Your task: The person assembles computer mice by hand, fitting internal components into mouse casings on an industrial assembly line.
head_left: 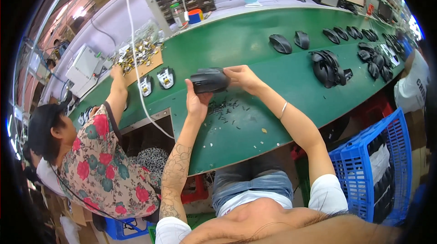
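A black computer mouse shell [207, 81] is held up over the green bench, between my two hands. My left hand [197, 104] is wrapped around its near left side, thumb up along the edge. At its right end, the fingers of my right hand [244, 79] pinch the shell; whether they also hold a small part I cannot make out. Beneath, small black plastic pieces [224, 111] lie scattered on the bench. Left of my hands, two open mouse bases [165, 78] with white and yellow insides rest on the green surface.
A co-worker [104, 162] in a flowered shirt sits at left, reaching to a heap of small parts [139, 55] on cardboard. Black mouse shells [280, 43] line the bench's far right, with a stacked pile [327, 68] nearer. A white cable [135, 61] hangs down. A blue crate [359, 166] stands right.
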A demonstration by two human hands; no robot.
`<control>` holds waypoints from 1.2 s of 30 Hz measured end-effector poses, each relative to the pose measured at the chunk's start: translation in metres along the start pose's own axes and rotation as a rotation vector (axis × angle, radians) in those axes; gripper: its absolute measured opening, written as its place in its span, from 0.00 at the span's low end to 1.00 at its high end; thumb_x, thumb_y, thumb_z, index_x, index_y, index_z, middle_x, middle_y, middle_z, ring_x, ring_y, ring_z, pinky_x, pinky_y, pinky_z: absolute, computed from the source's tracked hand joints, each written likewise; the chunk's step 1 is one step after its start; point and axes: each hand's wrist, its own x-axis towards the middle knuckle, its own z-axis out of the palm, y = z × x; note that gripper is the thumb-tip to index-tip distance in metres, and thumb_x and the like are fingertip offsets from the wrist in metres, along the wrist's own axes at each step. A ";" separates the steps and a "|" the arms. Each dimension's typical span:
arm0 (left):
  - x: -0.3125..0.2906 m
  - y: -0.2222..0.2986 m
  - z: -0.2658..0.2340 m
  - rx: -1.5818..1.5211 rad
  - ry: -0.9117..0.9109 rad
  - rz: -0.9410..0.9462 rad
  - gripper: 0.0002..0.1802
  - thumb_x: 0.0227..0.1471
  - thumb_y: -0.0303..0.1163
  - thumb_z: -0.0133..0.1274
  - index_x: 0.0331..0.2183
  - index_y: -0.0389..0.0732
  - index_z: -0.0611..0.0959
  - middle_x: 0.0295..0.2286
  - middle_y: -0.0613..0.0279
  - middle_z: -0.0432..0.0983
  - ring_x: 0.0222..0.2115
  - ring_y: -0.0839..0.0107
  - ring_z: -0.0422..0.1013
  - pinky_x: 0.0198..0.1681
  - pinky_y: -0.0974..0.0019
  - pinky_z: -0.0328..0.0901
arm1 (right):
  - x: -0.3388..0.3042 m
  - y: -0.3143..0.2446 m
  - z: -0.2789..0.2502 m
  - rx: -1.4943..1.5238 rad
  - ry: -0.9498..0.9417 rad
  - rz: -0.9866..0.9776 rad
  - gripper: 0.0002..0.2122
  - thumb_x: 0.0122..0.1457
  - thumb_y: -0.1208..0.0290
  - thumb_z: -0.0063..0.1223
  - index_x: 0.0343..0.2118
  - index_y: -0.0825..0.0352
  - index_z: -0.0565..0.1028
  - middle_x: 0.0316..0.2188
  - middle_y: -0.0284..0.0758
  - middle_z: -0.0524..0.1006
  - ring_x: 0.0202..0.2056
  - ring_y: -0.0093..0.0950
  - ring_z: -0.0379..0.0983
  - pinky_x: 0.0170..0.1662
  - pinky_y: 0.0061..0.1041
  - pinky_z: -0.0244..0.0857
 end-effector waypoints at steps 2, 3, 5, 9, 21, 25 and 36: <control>-0.009 0.002 0.006 0.035 -0.016 0.017 0.39 0.49 0.66 0.32 0.48 0.43 0.67 0.47 0.59 0.66 0.46 0.67 0.64 0.49 0.58 0.57 | 0.001 -0.006 -0.011 0.003 0.125 -0.021 0.18 0.54 0.60 0.53 0.40 0.71 0.74 0.33 0.35 0.76 0.33 0.23 0.73 0.38 0.24 0.68; -0.012 0.004 0.010 0.071 -0.020 0.051 0.43 0.48 0.68 0.28 0.52 0.42 0.62 0.51 0.56 0.60 0.49 0.64 0.62 0.51 0.57 0.55 | 0.004 -0.011 -0.018 0.007 0.229 -0.041 0.17 0.54 0.60 0.54 0.39 0.71 0.74 0.32 0.35 0.76 0.32 0.23 0.73 0.37 0.24 0.68; -0.014 0.006 0.009 0.196 -0.064 0.113 0.49 0.47 0.71 0.20 0.57 0.41 0.52 0.57 0.53 0.46 0.53 0.58 0.57 0.52 0.55 0.53 | 0.005 -0.019 -0.038 -0.051 0.391 -0.110 0.17 0.53 0.60 0.55 0.37 0.71 0.75 0.32 0.35 0.76 0.31 0.22 0.73 0.36 0.24 0.68; -0.015 0.004 0.024 0.262 -0.107 0.154 0.47 0.48 0.69 0.20 0.56 0.41 0.55 0.56 0.54 0.49 0.53 0.59 0.58 0.52 0.56 0.53 | 0.016 -0.005 -0.102 -0.565 0.858 -0.361 0.16 0.48 0.62 0.59 0.34 0.71 0.77 0.34 0.41 0.75 0.34 0.32 0.72 0.40 0.30 0.66; -0.004 0.020 0.014 0.275 -0.071 0.139 0.41 0.51 0.65 0.23 0.52 0.40 0.62 0.54 0.57 0.55 0.50 0.61 0.61 0.48 0.60 0.56 | -0.005 -0.050 -0.145 -1.747 1.528 -0.251 0.19 0.48 0.72 0.46 0.46 0.62 0.69 0.52 0.40 0.61 0.54 0.40 0.52 0.55 0.49 0.47; -0.001 0.025 -0.001 0.248 -0.061 0.143 0.39 0.52 0.63 0.23 0.49 0.41 0.65 0.52 0.58 0.57 0.49 0.61 0.62 0.47 0.60 0.56 | -0.039 -0.073 -0.157 -1.613 1.795 0.008 0.20 0.53 0.71 0.40 0.52 0.65 0.62 0.56 0.42 0.55 0.60 0.42 0.42 0.56 0.56 0.39; 0.004 0.027 -0.003 0.215 -0.051 0.141 0.37 0.53 0.62 0.23 0.46 0.40 0.68 0.52 0.57 0.59 0.46 0.60 0.65 0.44 0.63 0.58 | -0.062 -0.086 -0.162 -1.322 1.686 0.286 0.19 0.48 0.54 0.54 0.39 0.63 0.74 0.43 0.41 0.70 0.49 0.43 0.61 0.52 0.50 0.48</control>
